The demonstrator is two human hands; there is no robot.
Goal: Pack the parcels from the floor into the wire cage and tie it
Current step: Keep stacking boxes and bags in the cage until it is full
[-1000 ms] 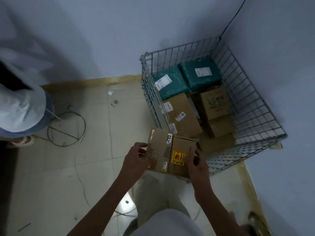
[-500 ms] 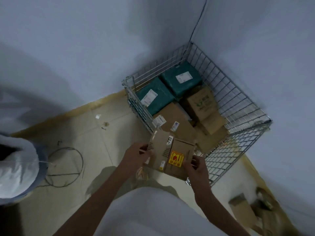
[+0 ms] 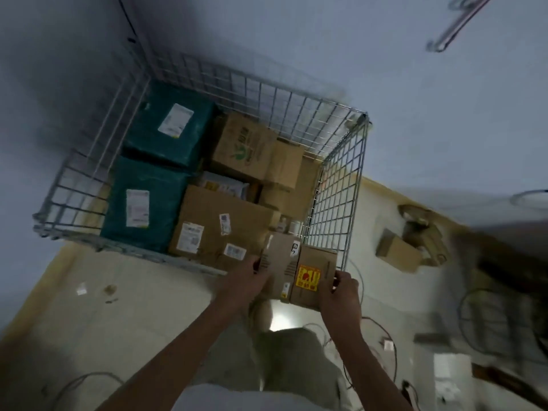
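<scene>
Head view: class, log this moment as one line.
left hand, right hand: grip cardboard box | position: at wire cage near corner | cage: partly filled

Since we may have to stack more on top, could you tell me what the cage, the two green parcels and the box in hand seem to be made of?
The cage looks like pale coated or plated steel wire, in a welded grid. The two green parcels seem wrapped in glossy plastic film, creased and catching light. The held box looks like matte brown corrugated cardboard, with printed stickers.
</scene>
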